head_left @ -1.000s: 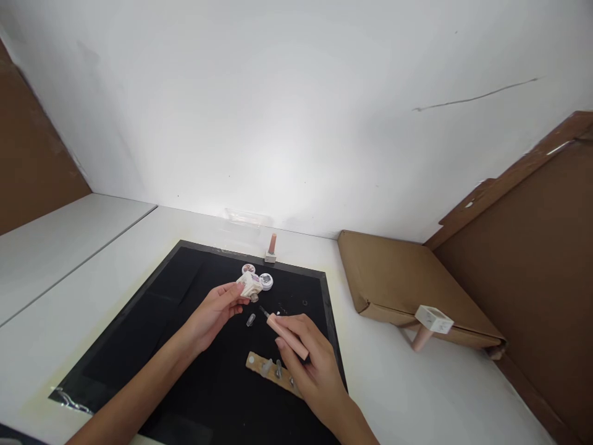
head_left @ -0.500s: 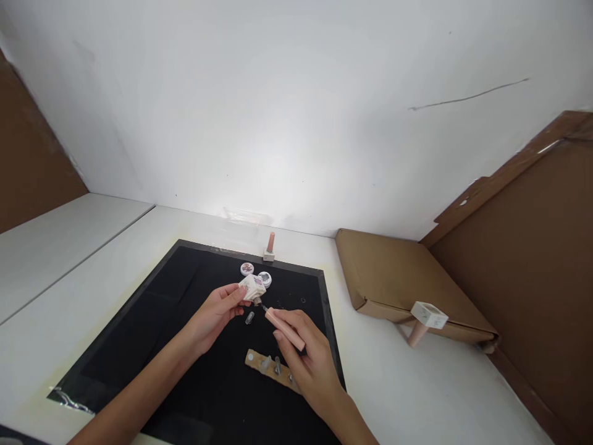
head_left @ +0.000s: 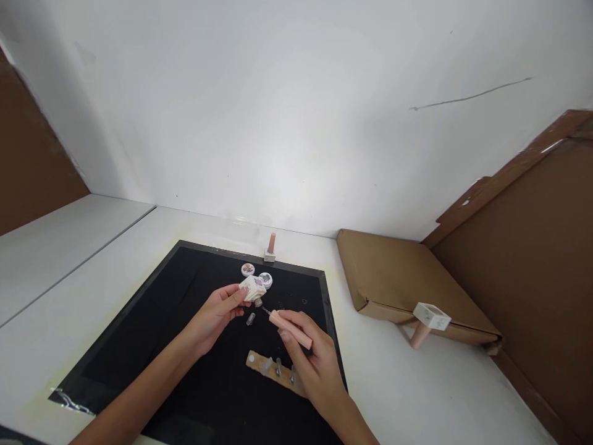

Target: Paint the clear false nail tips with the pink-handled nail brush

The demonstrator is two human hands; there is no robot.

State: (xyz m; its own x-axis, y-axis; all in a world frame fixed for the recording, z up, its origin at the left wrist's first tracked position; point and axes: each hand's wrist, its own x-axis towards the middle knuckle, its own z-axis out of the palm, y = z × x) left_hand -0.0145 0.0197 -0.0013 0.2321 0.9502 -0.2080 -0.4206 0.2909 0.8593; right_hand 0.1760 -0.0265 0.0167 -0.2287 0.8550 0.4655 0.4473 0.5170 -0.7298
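The left hand (head_left: 221, 313) pinches a white, square-sided nail polish bottle (head_left: 251, 286) between thumb and fingers, raised over the black mat (head_left: 194, 395) on the table (head_left: 389, 383). The bottle is tipped so that its neck (head_left: 258, 303) points toward the person and a little to the right. The right hand (head_left: 315, 364) grips a pink brush cap (head_left: 291, 329) like a pen, its long axis running on a slant from the palm, at the near right, up and leftward to the neck. The thin brush (head_left: 265, 309) extends along that same line, its tip right at the mouth of the bottle; whether it touches the rim or sits just inside cannot be told. The bottle thus lies ahead and to the left of the right hand, with the left hand nearest to it. Just below the neck in the view, a clear nail tip (head_left: 251, 319) lies on the mat, nearer the left hand's fingers, while a tan strip (head_left: 256, 364) bearing more tips reaches beneath the right hand.
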